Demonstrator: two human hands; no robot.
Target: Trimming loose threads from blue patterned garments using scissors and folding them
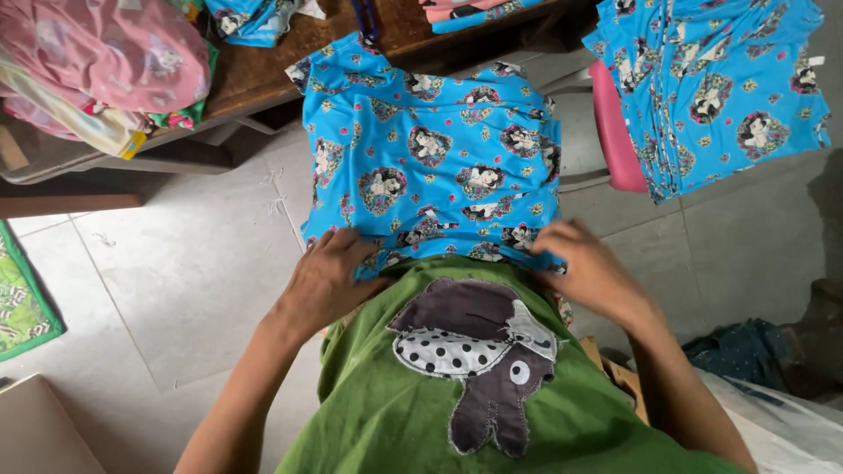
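Blue printed garment (pixel 430 158) lies spread over the person's lap. Both hands press its near hem — left hand (pixel 329 276) and right hand (pixel 584 268), fingers loosely curled, flat on cloth. Matching stack (pixel 711 88) hangs right.

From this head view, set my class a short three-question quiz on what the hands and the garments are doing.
1. True or false: both hands rest on the blue printed garment.
2. Where does the stack of matching blue garments lie: A) on the pink stool, B) on the floor, C) on the green mat?
3. What colour is the person's shirt?

Key: 1 true, left hand and right hand press its near edge. 2 A. 3 green.
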